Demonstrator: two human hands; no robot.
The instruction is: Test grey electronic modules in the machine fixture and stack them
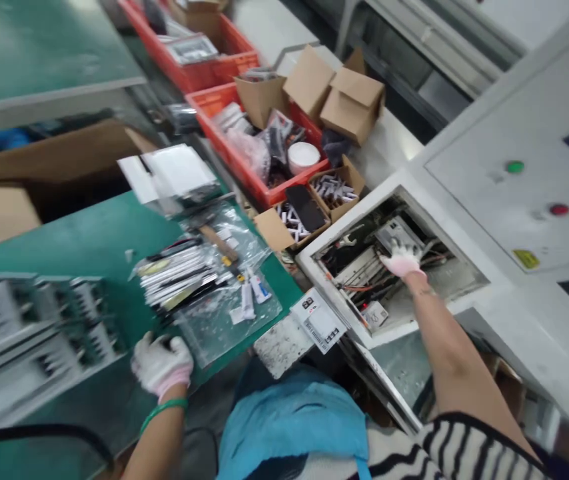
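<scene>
"Where's the grey box [398,228]?"
"Inside the machine opening [464,243], just beyond the right hand [403,260], the nearer one; its fingers look spread, contact unclear."
"Left hand [163,365]?"
"Left of the opening, by the counter [94,233]; fingers curled, grip I can't tell."

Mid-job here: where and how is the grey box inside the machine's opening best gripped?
I'd grip the grey box by opposite side edges, coming through the opening from the person's side. Its visible face is flat and rectangular, offering little to pinch, and the gloved right hand already covers its near part. Whether it is fastened is hidden.
</scene>
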